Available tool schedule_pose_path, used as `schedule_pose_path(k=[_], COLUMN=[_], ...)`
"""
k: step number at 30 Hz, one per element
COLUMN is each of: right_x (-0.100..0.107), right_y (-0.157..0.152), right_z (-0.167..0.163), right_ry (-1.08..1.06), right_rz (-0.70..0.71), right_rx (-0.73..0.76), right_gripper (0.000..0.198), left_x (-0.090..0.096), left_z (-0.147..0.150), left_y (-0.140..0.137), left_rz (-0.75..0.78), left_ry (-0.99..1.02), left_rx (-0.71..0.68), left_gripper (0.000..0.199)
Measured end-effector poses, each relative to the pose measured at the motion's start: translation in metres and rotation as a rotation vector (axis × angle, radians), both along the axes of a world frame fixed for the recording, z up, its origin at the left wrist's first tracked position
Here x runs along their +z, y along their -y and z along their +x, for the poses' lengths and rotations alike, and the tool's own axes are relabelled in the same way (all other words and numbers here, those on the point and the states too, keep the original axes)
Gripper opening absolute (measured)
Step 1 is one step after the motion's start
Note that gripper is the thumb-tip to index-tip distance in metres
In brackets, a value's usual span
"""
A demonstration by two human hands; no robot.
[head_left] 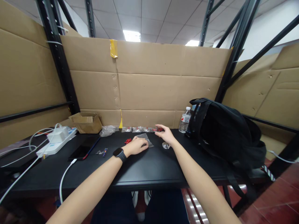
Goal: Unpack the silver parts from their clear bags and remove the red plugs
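My left hand [137, 146], with a dark watch on its wrist, rests low over the table, fingers bent together at a flat clear plastic bag [149, 142]. Just left of it lies a small coil of red cord [128, 141]. My right hand [166, 135] reaches to the back of the table, thumb and fingers closed around a small clear packet with red in it [158, 128]. This packet is at the right end of a row of several similar clear packets [137, 129]. A round shiny clear object [165, 145] sits under my right wrist.
At right are a water bottle [184, 120] and a black backpack [224, 133]. On the left stand a cardboard box [86, 122], crumpled clear plastic [108, 130], a tablet [84, 148] with a cable, a keychain [104, 152] and a power strip [58, 144]. Cardboard walls [149, 84] enclose the table.
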State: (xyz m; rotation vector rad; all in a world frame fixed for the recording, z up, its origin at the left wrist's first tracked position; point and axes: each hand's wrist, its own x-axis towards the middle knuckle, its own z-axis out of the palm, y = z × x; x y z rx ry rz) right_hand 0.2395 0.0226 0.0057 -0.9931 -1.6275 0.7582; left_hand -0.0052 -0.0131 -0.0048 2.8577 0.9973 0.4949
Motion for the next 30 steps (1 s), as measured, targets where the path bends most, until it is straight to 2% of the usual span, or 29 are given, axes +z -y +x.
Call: schedule_pose_path(k=[4, 9, 14, 18, 23, 26, 30], right_x=[0.000, -0.001, 0.001, 0.008, 0.015, 0.015, 0.012], right_y=[0.000, -0.001, 0.002, 0.007, 0.012, 0.014, 0.015], right_z=[0.001, 0.006, 0.011, 0.014, 0.015, 0.013, 0.009], right_ry=[0.088, 0.267, 0.408, 0.533, 0.711, 0.741, 0.735], right_rz=[0.069, 0.149, 0.190, 0.192, 0.250, 0.203, 0.138], right_rx=[-0.018, -0.048, -0.104, -0.103, -0.136, -0.063, 0.069], right_gripper=[0.058, 0.057, 0.056, 0.044, 0.030, 0.020, 0.021], left_x=[-0.001, -0.004, -0.007, -0.012, -0.022, -0.026, -0.023], left_z=[-0.004, -0.001, 0.003, 0.003, 0.003, 0.002, -0.001], left_y=[-0.005, -0.001, 0.000, -0.001, -0.008, -0.013, -0.013], left_rz=[-0.075, -0.152, -0.109, -0.097, -0.027, 0.009, -0.008], left_ry=[-0.062, -0.059, -0.068, -0.089, -0.052, -0.011, -0.015], left_rx=[0.061, -0.007, 0.015, 0.023, -0.020, -0.046, -0.038], left_gripper=[0.036, 0.039, 0.041, 0.046, 0.043, 0.041, 0.039])
